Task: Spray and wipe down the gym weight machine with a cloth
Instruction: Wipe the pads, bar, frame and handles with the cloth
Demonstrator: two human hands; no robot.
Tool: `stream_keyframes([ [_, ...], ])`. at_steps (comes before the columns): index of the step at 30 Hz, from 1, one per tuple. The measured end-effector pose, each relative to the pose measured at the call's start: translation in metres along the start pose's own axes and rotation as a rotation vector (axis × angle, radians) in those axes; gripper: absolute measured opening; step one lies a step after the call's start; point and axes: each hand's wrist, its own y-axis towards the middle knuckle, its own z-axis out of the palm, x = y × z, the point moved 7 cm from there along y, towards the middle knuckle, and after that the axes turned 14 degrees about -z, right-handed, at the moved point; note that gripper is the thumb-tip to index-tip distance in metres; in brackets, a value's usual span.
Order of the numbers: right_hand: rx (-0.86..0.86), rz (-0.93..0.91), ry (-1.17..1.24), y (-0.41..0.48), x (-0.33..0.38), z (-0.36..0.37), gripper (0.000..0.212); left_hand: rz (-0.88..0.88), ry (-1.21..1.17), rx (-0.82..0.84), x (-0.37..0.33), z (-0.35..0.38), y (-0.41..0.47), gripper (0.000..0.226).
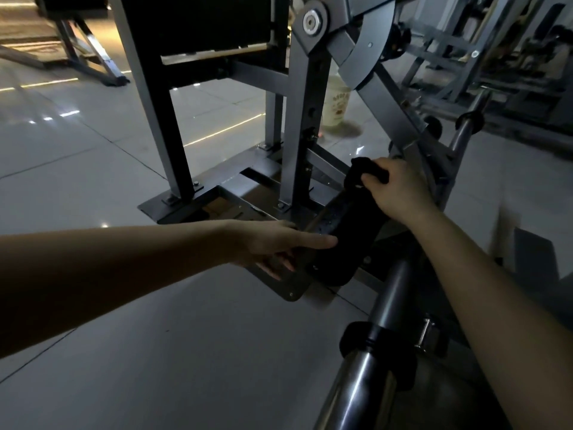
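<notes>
The gym is dim. The right hand (pixel 400 190) has its fingers curled over a black cloth (pixel 361 169), gripping it and pressing it on the far upper end of a slanted black pad (pixel 344 243) low on the weight machine (pixel 299 119). The left hand (pixel 276 243) reaches in from the left with its fingers straight and spread, holding nothing; its forefinger touches the near left side of the pad, and the other fingers hang over the grey base plate. The machine's grey steel uprights rise just beyond the pad, bolted to the tiled floor (pixel 155 336). A thick metal bar (pixel 390 293) runs along the near right under the right forearm. A pale bucket (pixel 336 100) stands on the floor behind the frame.
</notes>
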Motion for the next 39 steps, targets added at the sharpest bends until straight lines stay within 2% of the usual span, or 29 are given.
stream_keyframes([
  [3, 0.019, -0.015, 0.053, -0.010, 0.006, 0.002, 0.033, -0.049, -0.091, 0.202, 0.015, 0.011, 0.005, 0.083],
  [6, 0.103, -0.039, -0.089, -0.026, 0.019, 0.012, 0.052, -0.012, -0.140, 0.265, 0.011, 0.019, 0.008, 0.072],
  [10, 0.105, -0.185, 0.015, -0.048, 0.061, 0.012, 0.029, -0.002, -0.123, 0.164, 0.007, 0.018, 0.003, 0.061],
  [13, 0.155, -0.187, 0.202, -0.074, 0.093, 0.013, 0.019, 0.045, -0.049, 0.020, -0.001, 0.015, 0.000, 0.056],
  [17, 0.139, -0.170, 0.304, -0.094, 0.101, 0.007, 0.022, 0.070, -0.015, -0.152, -0.005, 0.010, 0.007, 0.059],
  [22, 0.156, -0.257, 0.074, -0.078, 0.081, 0.010, 0.036, 0.086, 0.045, -0.200, -0.008, 0.012, 0.000, 0.063],
  [24, 0.117, -0.205, -0.035, -0.051, 0.056, 0.013, 0.038, 0.078, 0.072, -0.221, -0.010, 0.011, -0.004, 0.062],
  [27, 0.069, -0.033, -0.135, -0.007, 0.011, 0.013, 0.038, 0.075, 0.155, -0.217, -0.013, 0.013, -0.007, 0.066],
  [30, 0.018, 0.033, -0.210, 0.013, -0.007, 0.018, 0.036, 0.092, 0.130, -0.134, -0.010, 0.009, -0.008, 0.067],
  [33, 0.017, 0.004, -0.276, 0.006, 0.003, 0.020, 0.038, 0.056, 0.006, 0.088, 0.000, 0.003, -0.007, 0.070],
  [36, 0.027, -0.076, -0.209, -0.016, 0.031, 0.010, 0.036, 0.041, -0.078, 0.272, 0.003, 0.007, -0.002, 0.060],
  [39, 0.093, -0.162, -0.035, -0.048, 0.076, 0.011, 0.027, 0.048, -0.081, 0.264, -0.002, 0.008, -0.001, 0.055],
])
